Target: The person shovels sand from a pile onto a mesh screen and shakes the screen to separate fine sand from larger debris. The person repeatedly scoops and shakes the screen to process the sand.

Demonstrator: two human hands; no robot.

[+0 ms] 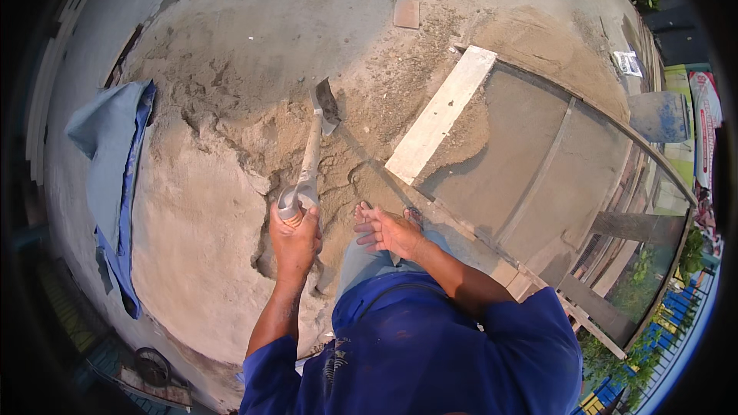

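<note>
My left hand (pixel 294 242) is wrapped round the grip of a shovel (pixel 310 155), at the handle end nearest me. From there the shaft runs away from me to a dark metal blade (pixel 326 105), which sits at the loose sand (pixel 338 177). My right hand (pixel 392 233) is held in front of my body with its fingers stretched out, apart from the shovel, holding nothing. Just below it in the picture are my bare feet, partly hidden by the hand.
To the right, a large wood-framed screen (pixel 570 131) lies tilted, with a pale board (pixel 442 115) along its left end. A blue cloth (pixel 115 177) lies at the left. A brick (pixel 407 13) rests farther off; a bluish bucket (pixel 658 117) stands beyond the screen.
</note>
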